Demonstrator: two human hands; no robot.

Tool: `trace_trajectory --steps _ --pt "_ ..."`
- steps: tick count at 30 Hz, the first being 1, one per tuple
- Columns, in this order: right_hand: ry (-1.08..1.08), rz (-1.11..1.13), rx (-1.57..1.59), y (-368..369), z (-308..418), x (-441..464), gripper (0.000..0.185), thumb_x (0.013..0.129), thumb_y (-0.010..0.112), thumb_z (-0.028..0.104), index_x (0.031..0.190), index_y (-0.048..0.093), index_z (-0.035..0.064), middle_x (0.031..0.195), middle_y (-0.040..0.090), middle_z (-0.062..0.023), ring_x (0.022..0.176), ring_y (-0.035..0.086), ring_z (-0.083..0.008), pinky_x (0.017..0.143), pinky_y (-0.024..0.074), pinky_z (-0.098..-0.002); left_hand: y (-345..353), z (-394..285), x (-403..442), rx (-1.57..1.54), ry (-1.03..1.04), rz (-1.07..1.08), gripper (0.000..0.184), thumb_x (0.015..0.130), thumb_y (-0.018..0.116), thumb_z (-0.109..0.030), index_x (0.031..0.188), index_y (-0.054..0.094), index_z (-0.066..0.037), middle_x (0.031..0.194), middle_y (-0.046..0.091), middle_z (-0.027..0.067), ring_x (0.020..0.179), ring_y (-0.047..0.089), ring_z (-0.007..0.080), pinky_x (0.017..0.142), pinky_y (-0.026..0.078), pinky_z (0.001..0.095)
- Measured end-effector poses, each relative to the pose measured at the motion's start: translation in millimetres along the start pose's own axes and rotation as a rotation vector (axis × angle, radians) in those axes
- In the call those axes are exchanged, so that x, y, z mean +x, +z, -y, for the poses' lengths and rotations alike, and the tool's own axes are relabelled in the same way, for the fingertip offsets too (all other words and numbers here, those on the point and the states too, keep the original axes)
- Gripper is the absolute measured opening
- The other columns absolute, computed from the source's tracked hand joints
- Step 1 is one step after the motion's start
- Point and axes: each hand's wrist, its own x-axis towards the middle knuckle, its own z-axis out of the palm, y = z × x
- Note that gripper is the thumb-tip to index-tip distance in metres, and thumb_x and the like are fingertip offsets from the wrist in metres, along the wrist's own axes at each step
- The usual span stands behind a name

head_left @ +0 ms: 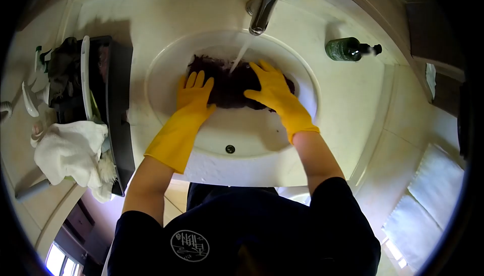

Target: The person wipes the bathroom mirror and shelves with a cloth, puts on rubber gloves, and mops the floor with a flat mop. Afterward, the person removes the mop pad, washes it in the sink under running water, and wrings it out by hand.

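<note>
On my feed: left glove (194, 94), fingers slightly parted, and right glove (272, 87), fingers spread, both press dark wet cloth (229, 87) in the sink (232, 127), under the far running faucet (264, 6).

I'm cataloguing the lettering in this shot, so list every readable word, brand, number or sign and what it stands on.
Round white emblem on the dark shirt: holds characters, too unclear to quote reliably.
Green bottle: any print is too small to read.
No other text shows.
</note>
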Motion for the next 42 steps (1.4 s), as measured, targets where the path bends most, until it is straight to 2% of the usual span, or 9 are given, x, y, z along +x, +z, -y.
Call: trace_trajectory --steps 4,6,9,11,15,20,30,40,42 --pt "-0.283 0.214 -0.301 25.4 10.7 9.3 0.07 0.07 0.073 0.035 0.131 0.047 0.0149 0.129 0.048 -0.0201 0.125 0.04 -0.036 0.106 0.0303 -0.0461 32.2 30.7 13.7 -0.057 0.031 -0.154 0.076 0.07 0.074 -0.03 0.137 0.042 -0.014 0.139 0.043 0.0177 0.131 0.036 0.0341 0.11 0.024 0.0469" --pt "0.181 0.399 -0.134 15.4 5.2 25.8 0.074 0.071 0.071 0.023 0.137 0.039 0.0148 0.134 0.044 -0.0199 0.126 0.041 -0.0373 0.097 0.0416 -0.0404 36.7 34.4 14.3 -0.125 0.002 -0.182 0.076 0.071 0.074 -0.03 0.137 0.041 -0.014 0.138 0.044 0.0178 0.128 0.04 0.0345 0.108 0.028 0.0479" --pt "0.364 0.059 0.105 51.3 8.0 28.7 0.075 0.072 0.066 0.008 0.14 0.036 0.0139 0.136 0.044 -0.0188 0.126 0.041 -0.0361 0.097 0.0426 -0.0395 37.9 15.6 5.2 -0.703 -0.513 -0.14 0.069 0.077 0.071 -0.04 0.134 0.045 -0.011 0.134 0.048 0.0148 0.122 0.046 0.0334 0.102 0.036 0.0498" --pt "0.392 0.061 0.593 46.4 28.3 15.8 0.072 0.072 0.061 0.0 0.14 0.038 0.012 0.137 0.044 -0.0172 0.127 0.041 -0.0337 0.102 0.0375 -0.0359 27.9 -14.0 4.0 -1.934 -1.01 0.086 0.065 0.079 0.069 -0.042 0.13 0.048 -0.008 0.125 0.054 0.0122 0.113 0.052 0.0332 0.095 0.042 0.0511" --pt "0.078 0.307 0.9 8.1 70.8 -16.7 0.054 0.075 0.068 0.007 0.127 0.054 0.0104 0.124 0.052 -0.017 0.118 0.047 -0.0328 0.101 0.0367 -0.0342 17.1 -14.5 16.8 -2.688 -0.968 0.089 0.053 0.083 0.065 -0.042 0.118 0.052 -0.005 0.11 0.058 0.0183 0.094 0.06 0.0359 0.079 0.051 0.053" --pt "-0.103 0.354 0.791 -21.6 109.5 -41.6 0.036 0.081 0.066 0.022 0.115 0.06 0.0087 0.11 0.058 -0.0163 0.104 0.054 -0.0342 0.092 0.0424 -0.0364 25.7 -17.4 -4.4 -2.626 -0.499 0.397 0.037 0.087 0.059 -0.036 0.105 0.058 -0.003 0.088 0.064 0.0167 0.077 0.063 0.0289 0.072 0.053 0.04" --pt "0.535 -0.093 0.56 21.8 26.4 -25.5 0.046 0.081 0.064 0.039 0.117 0.058 0.0106 0.119 0.058 -0.0185 0.108 0.055 -0.0364 0.092 0.0433 -0.0434 7.7 -32.3 -4.7 -2.358 -1.072 -0.053 0.054 0.087 0.061 -0.035 0.129 0.045 -0.006 0.124 0.053 0.0164 0.114 0.051 0.0326 0.096 0.042 0.0502" --pt "-0.169 0.262 -0.163 51.7 20.8 27.2 0.07 0.068 0.075 0.035 0.13 0.05 0.0124 0.133 0.045 -0.0176 0.123 0.042 -0.0373 0.1 0.0384 -0.0471 19.9 15.4 -29.4 -2.333 -0.992 -0.297 0.065 0.085 0.063 -0.038 0.139 0.037 -0.014 0.144 0.029 0.0204 0.133 0.028 0.0365 0.102 0.036 0.0538" --pt "0.406 0.206 0.139 54.6 10.0 45.8 0.062 0.071 0.073 0.024 0.128 0.051 0.0107 0.128 0.05 -0.016 0.118 0.047 -0.0345 0.098 0.041 -0.0424 8.4 13.7 -27.3 -2.359 -0.933 -0.291 0.067 0.083 0.066 -0.039 0.138 0.039 -0.012 0.145 0.027 0.0188 0.134 0.027 0.0359 0.1 0.037 0.0536"
